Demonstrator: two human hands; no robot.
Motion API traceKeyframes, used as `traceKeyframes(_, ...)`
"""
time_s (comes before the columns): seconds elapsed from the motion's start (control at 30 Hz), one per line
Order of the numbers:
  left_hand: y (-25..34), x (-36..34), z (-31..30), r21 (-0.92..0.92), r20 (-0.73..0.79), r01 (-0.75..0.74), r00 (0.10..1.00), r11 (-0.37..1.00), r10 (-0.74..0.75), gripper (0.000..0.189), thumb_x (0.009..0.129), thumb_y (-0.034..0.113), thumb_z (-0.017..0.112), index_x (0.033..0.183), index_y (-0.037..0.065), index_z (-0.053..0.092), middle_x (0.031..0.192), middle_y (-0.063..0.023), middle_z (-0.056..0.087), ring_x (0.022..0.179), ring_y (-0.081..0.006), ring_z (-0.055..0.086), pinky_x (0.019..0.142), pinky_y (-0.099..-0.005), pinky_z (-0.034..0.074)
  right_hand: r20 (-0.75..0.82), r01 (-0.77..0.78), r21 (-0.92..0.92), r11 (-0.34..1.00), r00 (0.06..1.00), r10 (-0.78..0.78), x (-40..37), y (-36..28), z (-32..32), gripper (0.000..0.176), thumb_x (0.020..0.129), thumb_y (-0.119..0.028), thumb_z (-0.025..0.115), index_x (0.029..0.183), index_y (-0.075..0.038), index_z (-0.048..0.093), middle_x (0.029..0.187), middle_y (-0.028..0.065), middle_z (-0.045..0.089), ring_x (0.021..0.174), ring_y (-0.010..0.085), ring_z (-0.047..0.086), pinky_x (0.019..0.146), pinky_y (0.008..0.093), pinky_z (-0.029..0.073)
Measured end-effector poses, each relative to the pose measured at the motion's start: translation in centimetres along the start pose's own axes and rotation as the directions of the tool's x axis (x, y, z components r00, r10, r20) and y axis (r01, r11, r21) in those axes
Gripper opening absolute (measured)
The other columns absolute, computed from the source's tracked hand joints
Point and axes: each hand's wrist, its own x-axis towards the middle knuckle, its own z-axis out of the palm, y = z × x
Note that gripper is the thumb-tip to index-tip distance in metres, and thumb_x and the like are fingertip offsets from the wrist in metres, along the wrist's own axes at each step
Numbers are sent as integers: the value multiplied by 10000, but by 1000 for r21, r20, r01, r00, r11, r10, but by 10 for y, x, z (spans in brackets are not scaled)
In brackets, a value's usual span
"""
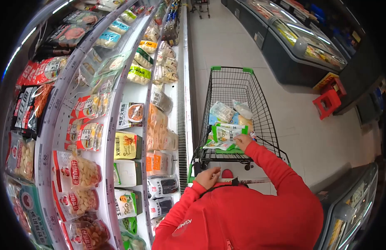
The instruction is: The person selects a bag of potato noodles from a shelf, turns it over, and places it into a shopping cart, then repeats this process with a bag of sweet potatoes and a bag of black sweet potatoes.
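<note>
A wire shopping cart (264,112) with green corners stands in front of me. My right hand (243,142) reaches into it, fingers closed at the lower right edge of a green-and-white food packet (228,132). Under that packet lies another green-and-white packet (220,145). Farther in are a clear packet (222,111) and a whitish bag (243,109). My left hand (208,177) hangs by the left end of the cart's handle, fingers loosely stretched to the right, with nothing seen in it.
Refrigerated shelves on the left hold bagged white pieces (82,171), a yellow packet (126,146) and green-and-white packets (126,203). A freezer case (280,54) and a red stool (326,104) stand to the right. Another freezer case (347,208) is at lower right.
</note>
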Motion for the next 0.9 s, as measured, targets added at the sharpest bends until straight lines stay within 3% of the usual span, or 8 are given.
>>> traceKeyframes(0.03, -1, 9, -4, 291, 251, 70, 957, 954, -147, 292, 888, 300, 517, 1086, 108, 614, 999, -129, 662, 830, -295, 652, 743, -378, 517, 87, -151, 12, 988, 985, 150, 17, 37, 8, 257, 823, -144, 559, 1031, -20, 645, 991, 163, 648, 885, 293, 630, 786, 338, 500)
traceKeyframes(0.07, -14, 12, 1, 159, 167, 120, 975, 980, -146, 305, 871, 281, 544, 1088, 79, 613, 956, -145, 666, 831, -308, 648, 743, -385, 515, 133, -221, -3, 975, 967, 219, 29, 96, 30, 299, 803, -169, 585, 1057, -21, 636, 1030, 194, 637, 933, 315, 621, 828, 353, 494)
traceKeyframes(0.13, -32, 19, 11, 43, -226, 129, 967, 991, -116, 296, 853, 248, 563, 1057, 40, 618, 910, -163, 666, 826, -326, 642, 742, -386, 515, 192, -343, -303, 889, 892, 409, 43, 170, 54, 415, 716, -243, 653, 1069, -26, 624, 1029, 216, 627, 978, 354, 598, 882, 383, 472)
traceKeyframes(0.2, -43, 23, 11, -33, -292, 237, 927, 971, -236, 293, 849, 243, 567, 1042, 28, 615, 890, -177, 652, 833, -324, 631, 748, -382, 504, 283, -294, -468, 833, 843, 457, 44, 218, 66, 443, 698, -275, 668, 1061, -25, 625, 1070, 212, 614, 1000, 365, 584, 913, 378, 452)
traceKeyframes(0.27, -41, 24, 10, -44, -328, 289, 900, 956, -287, 282, 844, 231, 567, 1025, 20, 613, 881, -183, 644, 831, -325, 625, 748, -383, 496, 106, -197, -502, 842, 952, 286, 23, 290, 105, 419, 726, -291, 642, 1052, -29, 632, 1055, 207, 620, 990, 364, 589, 948, 393, 422)
traceKeyframes(0.43, -25, 22, 8, 97, -431, 316, 868, 944, -247, 228, 834, 215, 558, 961, 35, 616, 890, -170, 637, 808, -342, 614, 720, -412, 485, 196, -339, -492, 802, 855, 481, 54, 265, 109, 412, 743, -311, 625, 1048, -32, 636, 1060, 181, 624, 1015, 334, 585, 954, 394, 418)
traceKeyframes(0.57, -18, 23, 9, 294, -391, 431, 869, 853, -304, 230, 844, 267, 546, 932, 64, 606, 894, -147, 622, 806, -342, 616, 700, -433, 495, 233, -347, -462, 816, 841, 489, 60, 258, 116, 410, 757, -326, 610, 1044, -35, 639, 1063, 160, 628, 1034, 309, 583, 959, 395, 415)
traceKeyframes(0.9, -17, 32, 14, 307, -286, 376, 913, 874, -292, 262, 828, 283, 550, 934, 51, 608, 889, -165, 638, 839, -344, 614, 735, -435, 489, 317, -291, -393, 873, 848, 425, 73, 224, 134, 372, 807, -321, 551, 1025, -34, 647, 1062, 126, 635, 1058, 261, 579, 965, 372, 407)
